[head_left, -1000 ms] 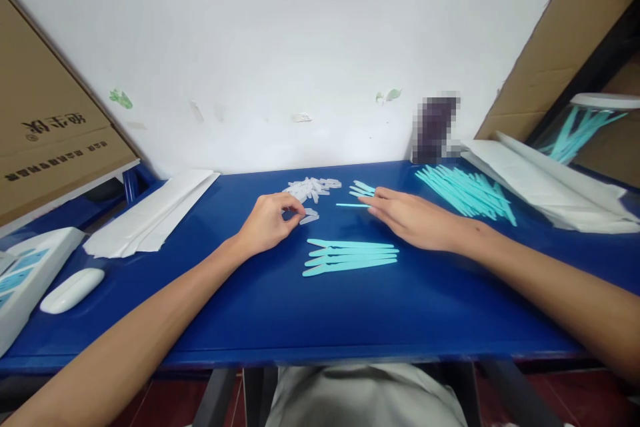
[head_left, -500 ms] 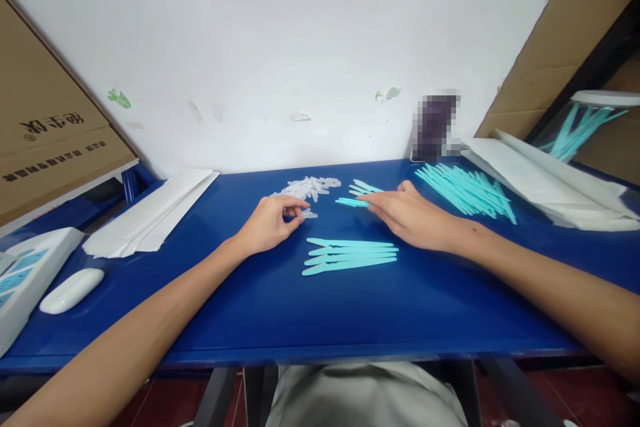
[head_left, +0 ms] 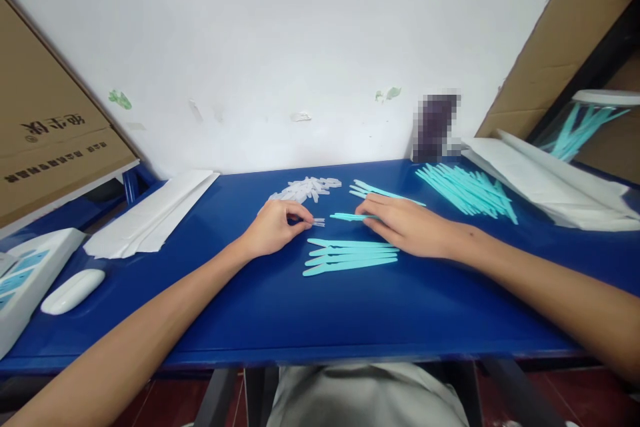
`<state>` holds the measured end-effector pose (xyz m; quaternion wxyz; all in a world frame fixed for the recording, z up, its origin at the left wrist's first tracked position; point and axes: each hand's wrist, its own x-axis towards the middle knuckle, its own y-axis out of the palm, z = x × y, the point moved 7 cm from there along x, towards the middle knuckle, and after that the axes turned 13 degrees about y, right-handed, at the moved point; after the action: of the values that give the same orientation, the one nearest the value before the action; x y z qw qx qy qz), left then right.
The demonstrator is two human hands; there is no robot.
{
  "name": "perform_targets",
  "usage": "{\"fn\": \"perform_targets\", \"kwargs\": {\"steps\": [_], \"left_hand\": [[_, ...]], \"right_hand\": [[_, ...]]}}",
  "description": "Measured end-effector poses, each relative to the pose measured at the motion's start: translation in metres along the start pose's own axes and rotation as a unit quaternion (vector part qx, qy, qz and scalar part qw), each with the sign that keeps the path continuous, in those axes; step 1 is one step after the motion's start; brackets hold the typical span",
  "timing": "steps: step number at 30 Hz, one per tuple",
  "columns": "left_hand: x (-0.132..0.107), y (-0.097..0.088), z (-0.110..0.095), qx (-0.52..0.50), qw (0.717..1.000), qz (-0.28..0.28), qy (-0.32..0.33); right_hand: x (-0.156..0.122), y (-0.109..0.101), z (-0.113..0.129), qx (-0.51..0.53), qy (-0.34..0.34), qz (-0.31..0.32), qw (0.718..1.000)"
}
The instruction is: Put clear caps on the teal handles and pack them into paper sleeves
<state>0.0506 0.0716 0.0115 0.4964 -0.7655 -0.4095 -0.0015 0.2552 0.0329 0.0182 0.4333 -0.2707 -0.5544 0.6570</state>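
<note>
My left hand [head_left: 280, 227] is closed in a pinch on a clear plastic blade cap [head_left: 319, 221], perhaps more than one, pointing right. Facing it across a small gap is the head of a turquoise eyebrow razor [head_left: 344, 217], gripped in my right hand [head_left: 415, 225]; whether a second razor lies against it I cannot tell. Below both hands several turquoise razors [head_left: 350, 258] lie in a row, heads to the left. A few more razors [head_left: 373, 188] lie just behind my right hand. Loose clear caps [head_left: 305, 190] form a heap behind my left hand.
A large pile of turquoise razors [head_left: 465, 192] lies at the right, beside white paper sheets [head_left: 555, 180]. A clear tub [head_left: 585, 123] holds more sticks. At left are a folded white sheet [head_left: 150, 213], a white mouse-like object [head_left: 73, 291] and a cardboard box [head_left: 60, 127].
Both hands have come slightly nearer to me and to each other. The cap has shifted right and the held razor down, so their ends now line up closely.
</note>
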Motion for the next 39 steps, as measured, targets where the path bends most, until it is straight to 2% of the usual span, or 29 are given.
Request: {"fn": "perform_targets", "kwargs": {"steps": [12,22,29,39], "left_hand": [[0.001,0.005,-0.003,0.008,1.0,0.012,-0.002],[0.001,0.01,0.002,-0.049,0.998,0.012,-0.025],[0.001,0.014,0.005,-0.127,0.991,0.005,-0.033],[0.001,0.013,-0.005,-0.074,0.997,0.027,-0.003]], "right_hand": [[0.002,0.006,0.005,-0.073,0.006,0.005,0.997],[0.008,0.01,0.012,-0.174,0.008,0.005,0.985],[0.006,0.011,0.014,-0.158,-0.013,-0.013,0.987],[0.006,0.014,0.0,-0.067,-0.003,-0.008,0.998]]}}
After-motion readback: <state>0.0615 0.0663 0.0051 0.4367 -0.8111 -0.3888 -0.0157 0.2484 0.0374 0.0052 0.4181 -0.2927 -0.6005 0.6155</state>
